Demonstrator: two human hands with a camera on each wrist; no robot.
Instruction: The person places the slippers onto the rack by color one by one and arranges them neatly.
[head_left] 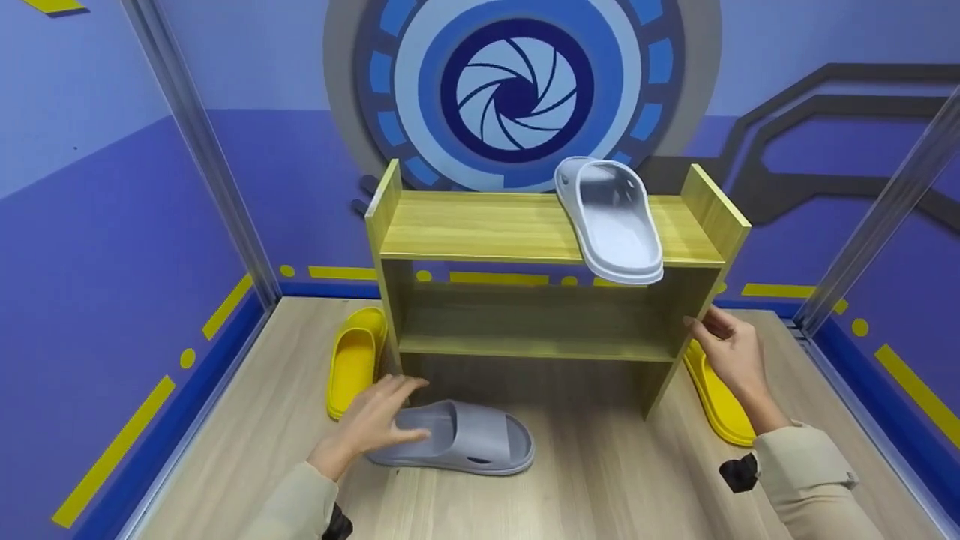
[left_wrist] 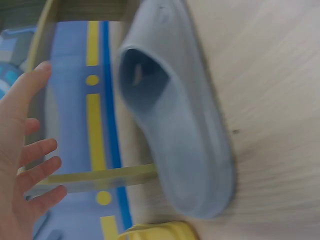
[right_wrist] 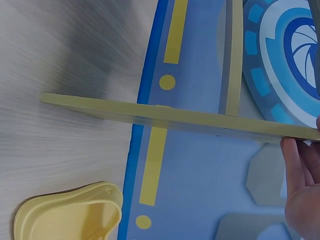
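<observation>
- Wooden shelf point(head_left: 480, 225) stands at far centre, its right side pinched by the right hand point(head_left: 736, 356), apparently to steady it.
- Left hand point(head_left: 371, 421), well apart from the right, holds nothing, fingers spread near the left end of the lower gray slipper point(head_left: 487, 439).
- Upper gray slipper point(head_left: 619, 232) lies across the shelf's top, near end overhanging, perhaps too long for its depth.
- Left yellow slipper point(head_left: 351, 364) and right yellow slipper point(head_left: 720, 405) flank the shelf.
</observation>
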